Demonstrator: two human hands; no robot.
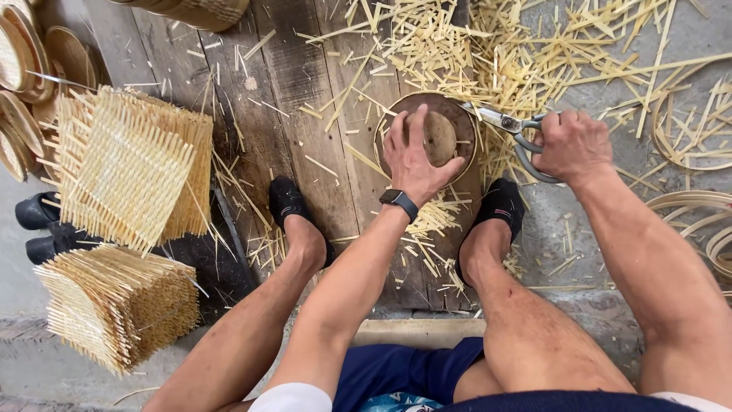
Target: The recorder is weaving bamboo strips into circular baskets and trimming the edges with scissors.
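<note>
Nearest you, your knees frame the view and your feet in black slippers (288,200) rest on the dark wooden planks (305,114). Between your feet, your left hand (412,156), with a black watch (399,201) on its wrist, presses spread fingers down on a round woven disc (441,137) that lies on a circular block (457,107) on the planks; the hand lies flat on it, not clenched. Just to the right, your right hand (570,143) is clenched around the handles of a pair of shears (512,128), whose blades meet the disc's upper right rim. On your left, two stacks of square woven bamboo mats (130,172) sit on the floor, with round woven trays (30,69) beyond them. Farther off, cut bamboo slivers (518,53) litter the floor, and coiled bamboo hoops (698,210) lie at the right.
</note>
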